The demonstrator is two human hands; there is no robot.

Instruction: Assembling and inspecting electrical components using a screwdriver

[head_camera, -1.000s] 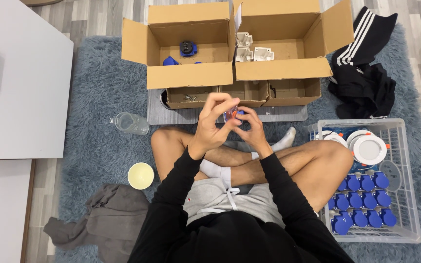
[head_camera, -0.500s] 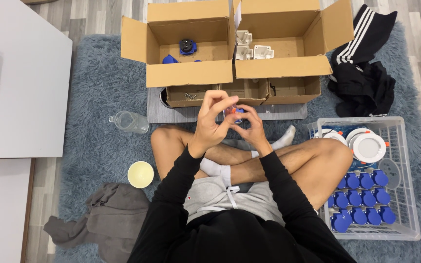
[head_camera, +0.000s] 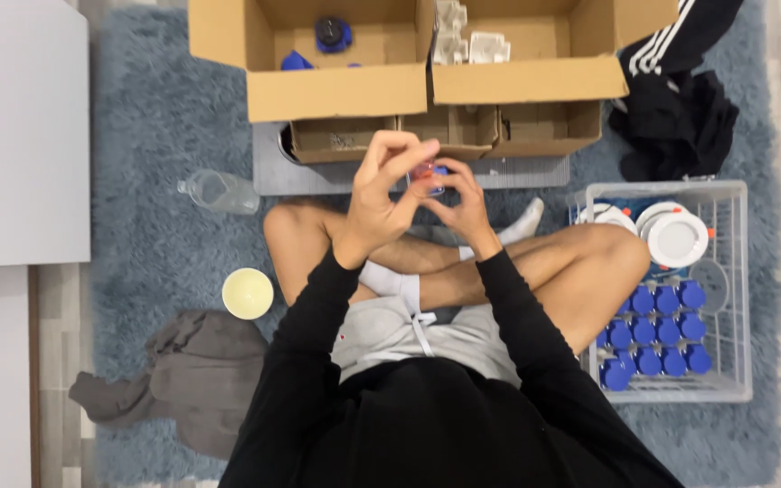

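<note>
Little had changed in that last second: the left hand and right hand stayed pinched together on a small red-and-blue plastic piece, possibly a cap, above the open cardboard boxes.

Even, soft indoor light from above, no hard shadows.
Sharp overall; my hands slightly soft with motion blur. Mild glare on white lamps right and the cabinet left. My black sleeves lose detail near the camera.
</note>
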